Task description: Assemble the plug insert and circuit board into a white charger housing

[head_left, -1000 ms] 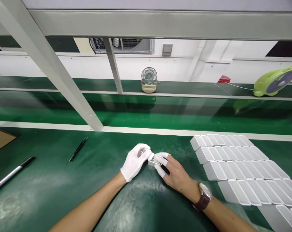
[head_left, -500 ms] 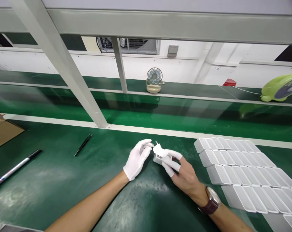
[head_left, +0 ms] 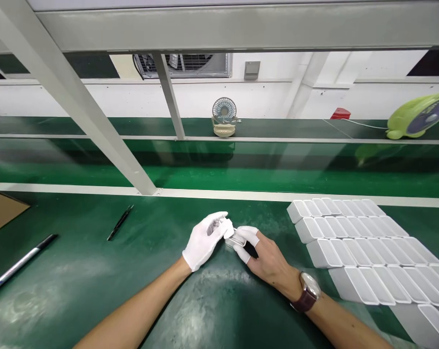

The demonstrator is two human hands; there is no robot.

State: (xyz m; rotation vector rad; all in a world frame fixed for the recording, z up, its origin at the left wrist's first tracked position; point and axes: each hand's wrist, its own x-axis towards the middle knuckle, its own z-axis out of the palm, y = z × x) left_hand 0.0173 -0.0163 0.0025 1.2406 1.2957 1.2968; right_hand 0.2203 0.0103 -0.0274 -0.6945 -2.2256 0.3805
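My left hand [head_left: 204,240], in a white glove, and my right hand [head_left: 263,254], bare with white finger cots and a wristwatch, meet over the green bench top. Between them they hold a small white plug-like part [head_left: 233,236] with metal pins, just above the surface. The left fingers are curled and pinch its left end. The right thumb and fingers close round its right side. Much of the part is hidden by the fingers.
Rows of white rectangular housings [head_left: 357,242] lie to the right of my hands. Black tweezers [head_left: 119,222] and a black-tipped pen [head_left: 20,263] lie at the left, near a cardboard box [head_left: 1,209]. A slanted metal post [head_left: 81,106] rises ahead; small fans [head_left: 224,118] stand beyond.
Half a second ago the white part was tipped up with its pins showing; now it is lowered and both hands have closed round it again.
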